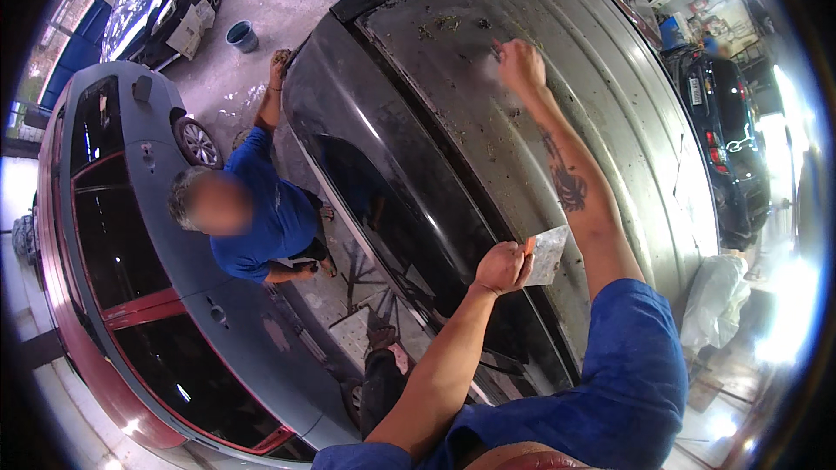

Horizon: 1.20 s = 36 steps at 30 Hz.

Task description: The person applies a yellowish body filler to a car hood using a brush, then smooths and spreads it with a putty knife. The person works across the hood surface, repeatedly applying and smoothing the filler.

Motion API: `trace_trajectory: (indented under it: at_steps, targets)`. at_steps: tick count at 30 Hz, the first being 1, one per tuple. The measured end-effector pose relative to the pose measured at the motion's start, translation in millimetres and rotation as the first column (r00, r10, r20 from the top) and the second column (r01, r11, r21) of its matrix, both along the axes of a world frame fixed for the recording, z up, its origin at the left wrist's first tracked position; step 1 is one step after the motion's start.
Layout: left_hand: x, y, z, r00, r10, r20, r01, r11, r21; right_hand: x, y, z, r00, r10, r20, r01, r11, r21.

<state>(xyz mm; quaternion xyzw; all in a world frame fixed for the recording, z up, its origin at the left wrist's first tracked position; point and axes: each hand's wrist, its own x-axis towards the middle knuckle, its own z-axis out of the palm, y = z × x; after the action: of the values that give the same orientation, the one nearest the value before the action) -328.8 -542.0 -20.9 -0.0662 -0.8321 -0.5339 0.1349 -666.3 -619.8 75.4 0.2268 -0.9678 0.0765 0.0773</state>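
Note:
My left hand [503, 267] is closed round the orange grip of a broad metal putty knife [547, 258]. Its square blade is smudged grey and sits over the near side of the car roof [601, 165]. Stretched far forward, my right hand [522, 67] is closed on a small tool with a reddish part [496, 47]. The hand hides most of that tool and the area is blurred, so its kind does not show. Beneath the right hand the grey ribbed roof carries dark specks and crusty brown patches [440, 26], thickest toward its far edge.
A co-worker in a blue shirt [261, 200] stands left, one hand against the dark car. Behind that person is a grey and red car [183, 287]. A bucket [241, 36] stands on the floor. Clear plastic sheeting [716, 300] hangs at right, near another dark car [723, 139].

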Motion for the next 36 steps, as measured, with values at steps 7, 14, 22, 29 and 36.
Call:
trace_trajectory:
  at_steps: [7, 14, 22, 29, 36]
  targets:
    - [-3.5, 2.0, -3.4, 0.995, 0.016, -0.096, -0.015, 1.000, 0.012, 129.5, -21.1, -18.5, 0.930, 0.364, -0.044, -0.364, 0.931, -0.002]
    - [-0.3, 3.9, -6.5, 0.991, 0.035, -0.131, -0.035, 0.999, -0.001, 121.1, -61.9, -17.6, 0.969, 0.231, -0.092, -0.229, 0.973, 0.033]
    - [-4.7, 6.1, -15.2, 0.993, 0.021, -0.120, -0.017, 0.999, 0.035, 93.9, -67.9, -18.7, 0.962, 0.203, -0.180, -0.214, 0.976, -0.039]
    - [0.8, 7.4, -11.3, 0.997, 0.027, -0.076, -0.025, 0.999, 0.024, 16.1, -48.4, -15.8, 0.988, 0.157, -0.010, -0.157, 0.986, -0.060]
    - [-1.8, 3.9, -7.4, 1.000, -0.018, -0.007, 0.018, 0.999, 0.033, 4.4, -50.2, -18.9, 0.960, 0.245, -0.134, -0.267, 0.945, -0.187]
